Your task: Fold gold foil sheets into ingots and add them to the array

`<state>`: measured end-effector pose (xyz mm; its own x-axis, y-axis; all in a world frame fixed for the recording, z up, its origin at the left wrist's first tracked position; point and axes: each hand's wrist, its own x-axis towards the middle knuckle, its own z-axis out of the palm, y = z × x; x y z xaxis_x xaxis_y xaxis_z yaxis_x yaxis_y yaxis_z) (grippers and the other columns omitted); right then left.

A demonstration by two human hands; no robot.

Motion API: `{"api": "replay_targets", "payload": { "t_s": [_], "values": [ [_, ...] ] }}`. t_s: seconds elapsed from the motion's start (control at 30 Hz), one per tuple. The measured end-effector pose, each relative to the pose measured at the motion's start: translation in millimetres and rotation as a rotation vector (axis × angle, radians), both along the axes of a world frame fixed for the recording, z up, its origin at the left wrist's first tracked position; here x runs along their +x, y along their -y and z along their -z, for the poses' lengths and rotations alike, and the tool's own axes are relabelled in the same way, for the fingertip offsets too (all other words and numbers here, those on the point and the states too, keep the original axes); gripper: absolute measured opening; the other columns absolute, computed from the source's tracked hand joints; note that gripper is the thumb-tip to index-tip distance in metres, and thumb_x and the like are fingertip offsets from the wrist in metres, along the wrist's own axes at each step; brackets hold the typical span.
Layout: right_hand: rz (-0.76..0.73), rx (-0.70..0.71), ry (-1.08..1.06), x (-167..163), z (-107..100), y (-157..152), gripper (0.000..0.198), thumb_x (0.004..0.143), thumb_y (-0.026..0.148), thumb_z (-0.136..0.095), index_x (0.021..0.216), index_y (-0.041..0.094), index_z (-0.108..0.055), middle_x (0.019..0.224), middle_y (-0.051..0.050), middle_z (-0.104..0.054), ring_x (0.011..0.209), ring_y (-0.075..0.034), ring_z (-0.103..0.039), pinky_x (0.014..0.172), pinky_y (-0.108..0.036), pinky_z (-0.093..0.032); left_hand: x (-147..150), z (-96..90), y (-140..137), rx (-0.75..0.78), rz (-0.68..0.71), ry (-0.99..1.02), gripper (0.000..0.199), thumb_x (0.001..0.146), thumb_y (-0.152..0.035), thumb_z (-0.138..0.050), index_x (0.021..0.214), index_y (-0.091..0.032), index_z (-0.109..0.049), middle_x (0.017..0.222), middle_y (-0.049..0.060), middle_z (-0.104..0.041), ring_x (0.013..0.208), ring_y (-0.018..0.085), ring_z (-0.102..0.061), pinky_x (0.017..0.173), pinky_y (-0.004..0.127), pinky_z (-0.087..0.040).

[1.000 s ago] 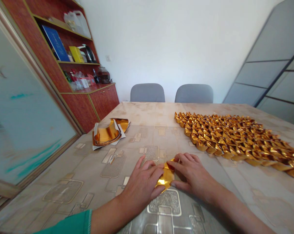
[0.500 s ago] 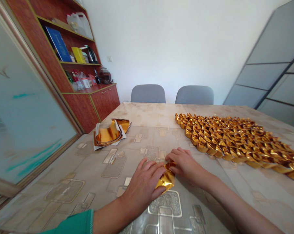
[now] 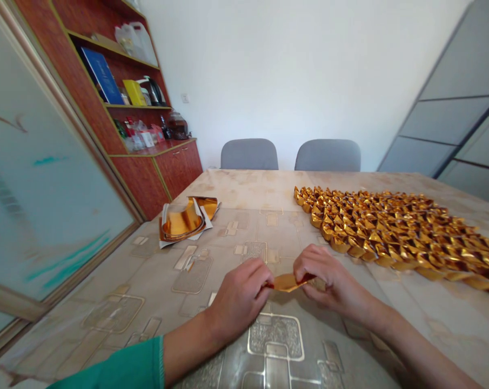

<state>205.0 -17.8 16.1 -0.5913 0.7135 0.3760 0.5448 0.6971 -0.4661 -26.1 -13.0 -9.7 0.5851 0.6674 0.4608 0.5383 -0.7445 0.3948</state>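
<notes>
A small folded piece of gold foil paper (image 3: pixel 285 282) is stretched between my two hands, just over the near middle of the table. My left hand (image 3: pixel 244 294) pinches its left end between thumb and fingers. At the right end, my right hand (image 3: pixel 323 273) grips it the same way, and the fingers hide that tip. To the right lie many folded gold foil ingots (image 3: pixel 382 227), set close together in rows. A loose stack of gold foil sheets (image 3: pixel 183 221) with pale backs rests at the left, its edges curling up.
The table (image 3: pixel 147 346) wears a patterned, shiny cover. Two grey chairs (image 3: pixel 249 154) stand at its far side against a white wall. On the left are a red-brown shelf cabinet (image 3: pixel 179 167) and a frosted glass door (image 3: pixel 61 189).
Both hands have lifted off the flattened foil and now hold it by its two ends. The right hand has moved slightly right, and the foil looks narrower. The view has shifted slightly.
</notes>
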Motion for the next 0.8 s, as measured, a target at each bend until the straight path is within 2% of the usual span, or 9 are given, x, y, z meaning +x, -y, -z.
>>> {"api": "replay_targets", "payload": {
  "t_s": [0.13, 0.23, 0.33, 0.43, 0.53, 0.67, 0.8],
  "values": [
    [-0.030, 0.029, 0.115, 1.5, -1.6, 5.9, 0.019, 0.079, 0.003, -0.054, 0.082, 0.022, -0.051, 0.081, 0.001, -0.060, 0.085, -0.019, -0.051, 0.082, -0.035, -0.035, 3.3, 2.1, -4.1, 0.265, 0.066, -0.125, 0.022, 0.094, -0.013, -0.045, 0.075, -0.016, -0.055, 0.074, 0.001, -0.055, 0.068, 0.015, -0.049, 0.060, 0.026, -0.038],
    [-0.074, 0.022, 0.190, -1.4, 2.5, 8.0, 0.018, 0.079, 0.003, -0.052, 0.081, 0.021, -0.052, 0.080, 0.001, -0.060, 0.083, -0.018, -0.050, 0.082, -0.034, -0.035, 2.8, 7.4, -4.6, 0.344, 0.122, -0.253, 0.024, 0.097, -0.019, -0.045, 0.074, -0.017, -0.055, 0.074, 0.001, -0.055, 0.068, 0.016, -0.047, 0.058, 0.027, -0.035],
    [-0.101, 0.009, 0.238, -4.7, 7.4, 8.9, 0.017, 0.081, 0.005, -0.052, 0.080, 0.021, -0.054, 0.080, 0.000, -0.060, 0.082, -0.018, -0.050, 0.083, -0.034, -0.035, 0.3, 8.0, -4.2, 0.293, 0.164, -0.315, 0.021, 0.097, -0.019, -0.046, 0.078, -0.017, -0.056, 0.077, 0.001, -0.058, 0.070, 0.016, -0.049, 0.060, 0.027, -0.037],
    [-0.102, -0.015, 0.260, -6.6, 8.6, 10.2, 0.016, 0.081, 0.005, -0.052, 0.081, 0.021, -0.055, 0.081, 0.000, -0.061, 0.083, -0.018, -0.050, 0.085, -0.034, -0.035, -4.3, -1.3, -2.0, 0.148, 0.205, -0.344, 0.017, 0.096, -0.019, -0.047, 0.083, -0.018, -0.058, 0.082, 0.001, -0.062, 0.074, 0.016, -0.052, 0.065, 0.027, -0.041],
    [-0.108, -0.053, 0.272, -6.3, 6.9, 12.1, 0.016, 0.081, 0.005, -0.054, 0.084, 0.021, -0.057, 0.084, 0.000, -0.062, 0.086, -0.018, -0.050, 0.088, -0.035, -0.034, -12.0, -12.4, 3.8, 0.026, 0.293, -0.381, 0.011, 0.094, -0.025, -0.052, 0.099, -0.020, -0.061, 0.096, 0.002, -0.064, 0.086, 0.017, -0.055, 0.076, 0.028, -0.045],
    [-0.126, -0.104, 0.274, -3.5, 3.6, 13.3, 0.018, 0.084, 0.007, -0.055, 0.091, 0.022, -0.062, 0.091, 0.000, -0.065, 0.091, -0.019, -0.052, 0.090, -0.036, -0.034, -22.7, -11.0, 14.1, 0.028, 0.288, -0.386, 0.027, 0.094, -0.035, -0.053, 0.118, -0.023, -0.058, 0.112, 0.006, -0.062, 0.099, 0.021, -0.055, 0.087, 0.034, -0.045],
    [-0.141, -0.156, 0.259, -2.0, -2.3, 13.3, 0.015, 0.089, 0.013, -0.057, 0.097, 0.023, -0.065, 0.096, 0.000, -0.067, 0.093, -0.019, -0.054, 0.093, -0.037, -0.033, -25.4, -0.6, 17.8, 0.062, 0.270, -0.333, 0.030, 0.094, -0.035, -0.054, 0.121, -0.023, -0.058, 0.117, 0.007, -0.062, 0.104, 0.022, -0.055, 0.089, 0.036, -0.045]
  ]
}}
